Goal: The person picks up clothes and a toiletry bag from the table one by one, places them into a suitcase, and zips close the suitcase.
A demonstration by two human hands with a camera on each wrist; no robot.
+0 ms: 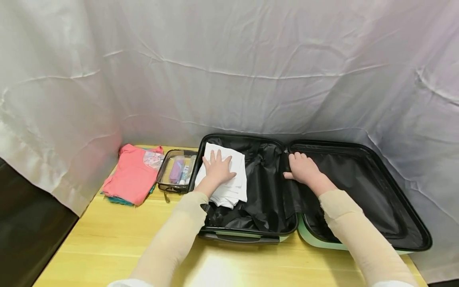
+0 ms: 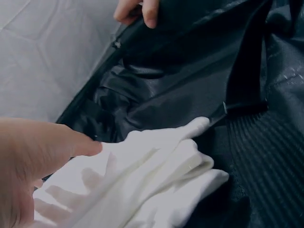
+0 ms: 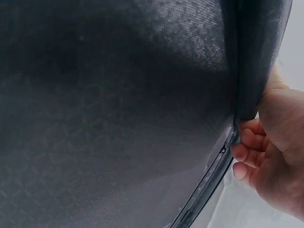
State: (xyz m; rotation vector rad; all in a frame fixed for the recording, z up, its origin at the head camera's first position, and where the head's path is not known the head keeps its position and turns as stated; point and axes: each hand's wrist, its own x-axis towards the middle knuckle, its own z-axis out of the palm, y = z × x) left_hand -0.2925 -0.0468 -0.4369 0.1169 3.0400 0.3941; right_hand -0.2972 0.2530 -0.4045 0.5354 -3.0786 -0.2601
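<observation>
An open suitcase (image 1: 247,230) with black lining lies on a wooden table. My left hand (image 1: 217,170) rests with spread fingers on a folded white garment (image 1: 229,193) in the suitcase's left half. In the left wrist view the white garment (image 2: 156,180) shows loose folds beside the left hand (image 2: 38,161). Near the hinge, my right hand (image 1: 305,169) grips the edge of a black fabric flap (image 1: 291,195). The right wrist view shows the right hand (image 3: 270,147) with fingers curled at the edge of the dark flap (image 3: 118,133).
Left of the suitcase stands a clear, black-trimmed toiletry case (image 1: 164,186) with small bottles and tubes inside. Farther left lies a pile of folded clothes, a coral garment (image 1: 130,173) on top. Grey curtain (image 1: 251,79) hangs close behind the table (image 1: 107,243).
</observation>
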